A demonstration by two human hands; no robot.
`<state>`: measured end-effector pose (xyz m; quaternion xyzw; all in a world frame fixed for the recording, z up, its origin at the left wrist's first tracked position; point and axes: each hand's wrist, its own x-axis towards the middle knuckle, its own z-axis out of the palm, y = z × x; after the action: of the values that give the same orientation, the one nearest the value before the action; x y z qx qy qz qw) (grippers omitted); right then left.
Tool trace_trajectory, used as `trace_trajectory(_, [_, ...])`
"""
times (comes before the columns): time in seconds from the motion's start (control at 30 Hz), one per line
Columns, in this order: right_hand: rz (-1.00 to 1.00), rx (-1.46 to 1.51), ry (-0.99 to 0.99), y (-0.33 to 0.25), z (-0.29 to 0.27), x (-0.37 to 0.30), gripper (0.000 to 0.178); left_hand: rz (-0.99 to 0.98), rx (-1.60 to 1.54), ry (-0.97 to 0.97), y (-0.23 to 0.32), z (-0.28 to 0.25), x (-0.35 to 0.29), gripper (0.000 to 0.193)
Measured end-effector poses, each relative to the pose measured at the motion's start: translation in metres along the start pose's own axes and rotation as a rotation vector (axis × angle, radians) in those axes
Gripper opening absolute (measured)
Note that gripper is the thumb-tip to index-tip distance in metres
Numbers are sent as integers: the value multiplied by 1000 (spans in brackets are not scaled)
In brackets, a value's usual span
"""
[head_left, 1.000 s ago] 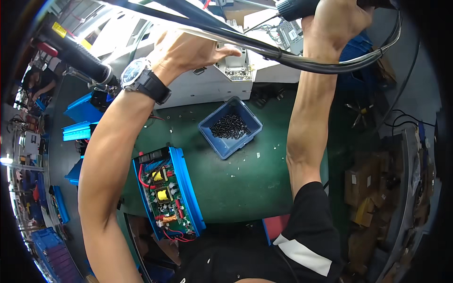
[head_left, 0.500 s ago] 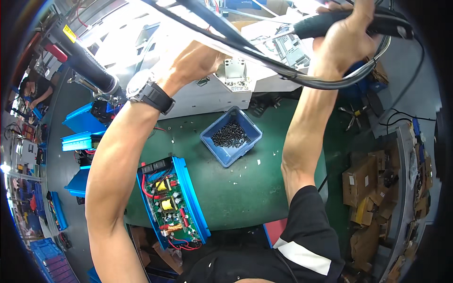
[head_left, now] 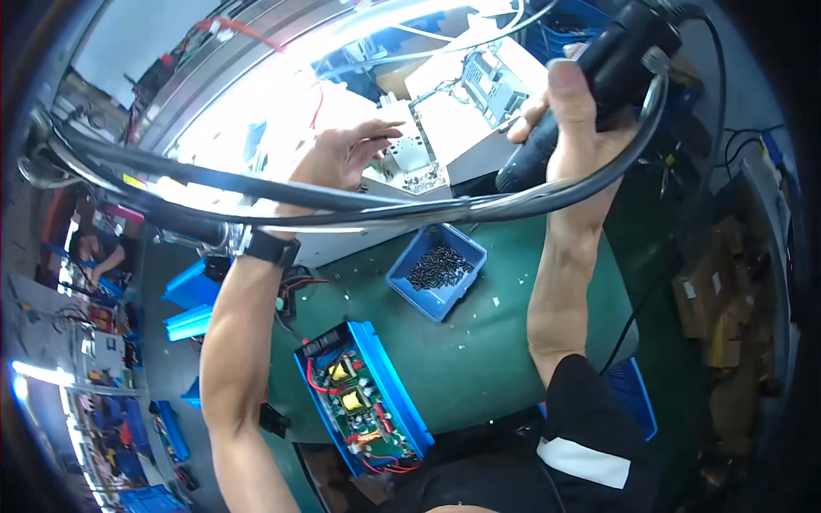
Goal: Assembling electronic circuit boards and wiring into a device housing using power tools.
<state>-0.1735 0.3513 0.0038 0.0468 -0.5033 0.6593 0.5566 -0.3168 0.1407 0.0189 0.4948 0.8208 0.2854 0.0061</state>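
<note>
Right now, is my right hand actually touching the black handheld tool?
Touching: the head view shows your right hand wrapped around the black handheld tool, with the thumb lying along it.

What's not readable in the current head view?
All head view:
- Left hand: glare around it; contact with the pale bracket unclear.
- Right hand: some fingers behind the black tool.
- Wristwatch: dial obscured by cables.
- Small black parts: too small, overlapping to count.
</note>
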Motion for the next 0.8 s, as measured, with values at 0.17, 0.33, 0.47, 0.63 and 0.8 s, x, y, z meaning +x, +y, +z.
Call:
trace_trajectory(0.17, [36,-49,-26,6,-10,-2,46,28,-544,293,29,47,-50,19])
trace_trajectory(0.33, [147,58,-37,-4,-2,-2,43,-407,-1353,232,36,77,-128,36])
trace_trajectory(0.47, [163,31,-38,-6,0,-1,40,-586,-1657,321,40,93,-162,37])
trace_trajectory(0.63, [119,3,-47,-10,8,-6,37,-600,-1832,438,46,103,-186,41])
trace_trajectory(0.8, [56,-54,-50,-13,11,-8,35,-638,-2020,532,67,105,-177,63])
